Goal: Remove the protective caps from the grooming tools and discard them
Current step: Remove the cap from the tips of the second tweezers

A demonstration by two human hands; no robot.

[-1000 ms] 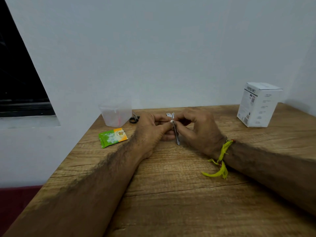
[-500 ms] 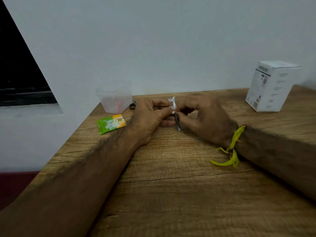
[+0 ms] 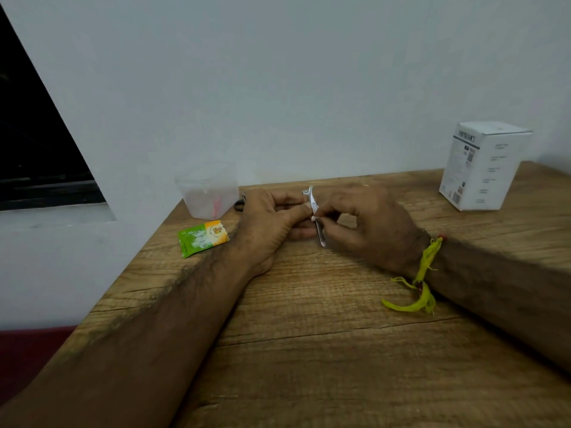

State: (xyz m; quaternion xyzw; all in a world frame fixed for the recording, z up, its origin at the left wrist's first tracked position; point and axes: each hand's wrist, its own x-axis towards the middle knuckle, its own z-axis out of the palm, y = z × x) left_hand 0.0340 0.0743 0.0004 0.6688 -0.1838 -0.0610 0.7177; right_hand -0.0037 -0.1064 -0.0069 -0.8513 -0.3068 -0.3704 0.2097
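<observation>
At frame centre, I am pinching the tool (image 3: 315, 213) with both hands: left hand (image 3: 272, 223) gripping, right hand (image 3: 367, 225) curled around it. Behind, upper left, the tub (image 3: 207, 193) is waiting; a slipping cap could fly off.

a slim silver metal grooming tool (image 3: 315, 215) stands nearly upright above the wooden table (image 3: 309, 335), held between the two hands. its upper end curves slightly and carries a small hooked tip pointing left; its lower end points down toward the table surface. the left hand (image 3: 272, 223) pinches the shaft from the left with thumb and fingers. the right hand (image 3: 367, 225) pinches it from the right at mid-length. a small pale piece sits at the pinch point; whether this is a cap cannot be determined.
</observation>
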